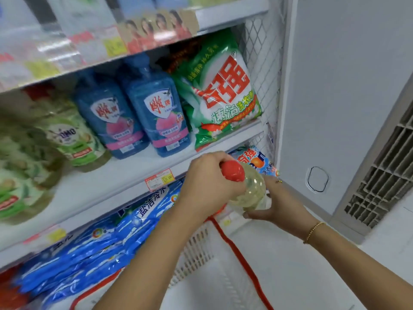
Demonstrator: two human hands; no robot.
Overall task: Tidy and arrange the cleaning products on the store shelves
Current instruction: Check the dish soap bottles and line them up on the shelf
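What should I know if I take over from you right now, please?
Left hand grips the clear bottle at its red cap; right hand cups its lower end.
Bottle is in the air before the middle shelf, above the white basket, not shelved.
That shelf holds green bottles, two blue bottles and a green detergent bag.
Left: shelve the bottle.

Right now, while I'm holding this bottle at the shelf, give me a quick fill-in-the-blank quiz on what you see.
The clear bottle held by the left hand and the right hand has a ____ cap.
The gold bracelet is on the ____ wrist.
On the shelf, ____ blue bottles stand left of the green washing powder bag.
Missing words: red; right; two.
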